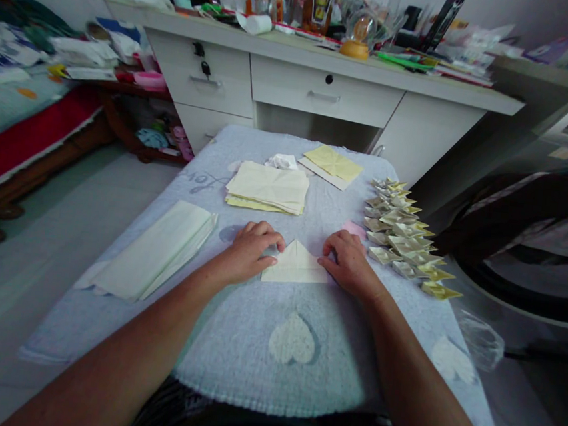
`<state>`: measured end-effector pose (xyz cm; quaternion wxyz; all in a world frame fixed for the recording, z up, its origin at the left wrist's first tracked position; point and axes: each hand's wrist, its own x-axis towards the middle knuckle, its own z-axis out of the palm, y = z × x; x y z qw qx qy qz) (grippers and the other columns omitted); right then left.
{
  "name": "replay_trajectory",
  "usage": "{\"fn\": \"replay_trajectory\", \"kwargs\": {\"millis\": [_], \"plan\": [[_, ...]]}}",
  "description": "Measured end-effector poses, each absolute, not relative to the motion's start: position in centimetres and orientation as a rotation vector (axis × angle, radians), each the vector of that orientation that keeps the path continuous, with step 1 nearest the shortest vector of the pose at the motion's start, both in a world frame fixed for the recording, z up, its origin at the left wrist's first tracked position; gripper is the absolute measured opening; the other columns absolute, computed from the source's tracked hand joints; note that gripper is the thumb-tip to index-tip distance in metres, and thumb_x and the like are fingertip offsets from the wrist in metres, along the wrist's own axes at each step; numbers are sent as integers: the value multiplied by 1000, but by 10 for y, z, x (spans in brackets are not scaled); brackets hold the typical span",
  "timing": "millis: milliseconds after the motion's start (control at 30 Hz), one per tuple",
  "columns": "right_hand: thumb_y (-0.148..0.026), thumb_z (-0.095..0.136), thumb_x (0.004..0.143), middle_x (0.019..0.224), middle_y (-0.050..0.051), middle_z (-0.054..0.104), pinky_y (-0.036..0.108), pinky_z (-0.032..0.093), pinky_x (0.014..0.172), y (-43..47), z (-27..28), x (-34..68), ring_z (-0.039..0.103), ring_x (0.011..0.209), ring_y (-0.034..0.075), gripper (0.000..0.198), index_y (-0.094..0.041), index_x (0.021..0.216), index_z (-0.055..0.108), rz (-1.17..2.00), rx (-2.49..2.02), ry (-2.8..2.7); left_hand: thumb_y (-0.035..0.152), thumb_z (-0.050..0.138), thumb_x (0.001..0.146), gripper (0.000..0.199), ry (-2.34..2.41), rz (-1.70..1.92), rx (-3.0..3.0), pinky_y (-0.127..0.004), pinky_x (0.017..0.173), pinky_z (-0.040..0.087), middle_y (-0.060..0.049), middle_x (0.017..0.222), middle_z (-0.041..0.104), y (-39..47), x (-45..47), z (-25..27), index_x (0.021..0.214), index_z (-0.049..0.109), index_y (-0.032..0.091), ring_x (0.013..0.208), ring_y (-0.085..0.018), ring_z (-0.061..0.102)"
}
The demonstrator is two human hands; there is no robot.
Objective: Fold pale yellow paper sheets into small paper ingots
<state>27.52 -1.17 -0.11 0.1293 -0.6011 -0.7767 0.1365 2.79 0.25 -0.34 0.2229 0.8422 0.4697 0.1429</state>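
Observation:
A cream sheet of paper (295, 267), folded to a point at its top with a straight band along the bottom, lies on the cloth-covered table in front of me. At its left edge is my left hand (252, 253), fingers bent, with a gap between thumb and forefinger. My right hand (348, 259) rests at the opposite edge, its thumb tip touching the paper and its forefinger curled apart from the thumb. Neither hand visibly grips the sheet. Behind the sheet sits a stack of cream and yellow papers (269, 186).
Rows of small folded paper boats (402, 234) stand at the right. Long folded white paper (160, 251) lies left. Yellow creased sheets (334, 163) and a crumpled white tissue (282, 161) are toward the back. Beyond the table stands a cluttered white desk (320, 99).

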Motion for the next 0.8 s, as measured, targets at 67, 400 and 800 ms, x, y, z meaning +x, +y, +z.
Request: {"fn": "replay_trajectory", "kwargs": {"millis": [67, 400, 800], "plan": [[-16, 58, 80, 103, 7, 59, 34, 29, 77, -14, -2, 270, 45, 97, 24, 11, -20, 88, 65, 333, -1637, -2329, 16, 55, 80, 20, 1189, 348, 2336, -38, 95, 33, -3, 103, 55, 3, 29, -2, 92, 67, 26, 103, -22, 45], [-39, 51, 89, 88, 8, 59, 34, 31, 74, -26, 1, 234, 48, 85, 23, 24, -18, 82, 60, 257, -1633, -2459, 35, 60, 81, 14, 1234, 347, 2358, -38, 88, 34, -3, 97, 56, 0, 34, -7, 83, 66, 23, 99, -23, 44], [-60, 55, 83, 98, 12, 57, 40, 35, 79, -27, -8, 226, 49, 92, 28, 43, -19, 96, 56, 153, -1814, -2355, 28, 63, 76, 13, 1273, 262, 2274, -39, 95, 32, -2, 105, 50, 5, 20, -2, 88, 63, 25, 107, -24, 41]]}}
